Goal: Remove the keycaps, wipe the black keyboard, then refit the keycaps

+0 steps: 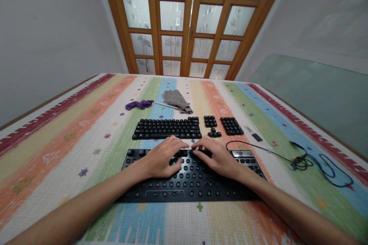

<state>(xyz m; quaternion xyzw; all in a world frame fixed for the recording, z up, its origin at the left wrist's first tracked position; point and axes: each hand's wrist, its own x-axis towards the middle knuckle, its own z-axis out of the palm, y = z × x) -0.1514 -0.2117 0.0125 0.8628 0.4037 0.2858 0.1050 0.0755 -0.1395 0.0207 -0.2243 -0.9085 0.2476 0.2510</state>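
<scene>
A black keyboard base [172,185] lies in front of me, most of its key posts bare, with a few keycaps on its top row at the left. My left hand [165,157] rests over its upper middle, fingers stretched forward and thumb apart, with nothing visible in it. Close beside it, my right hand [217,155] bends its fingers over the top row. Thumb and index finger come close together there; anything between them is hidden. Beyond the base, removed black keycaps [168,128] are laid out in keyboard order, with number-pad keycaps [231,125] to the right.
Behind the keycaps lie a grey cloth [176,100] and a purple cloth [138,104] by a thin rod. A small black-handled tool [257,137] and a coiled cable [301,162] are on the right. The striped tablecloth [94,195] covers the table.
</scene>
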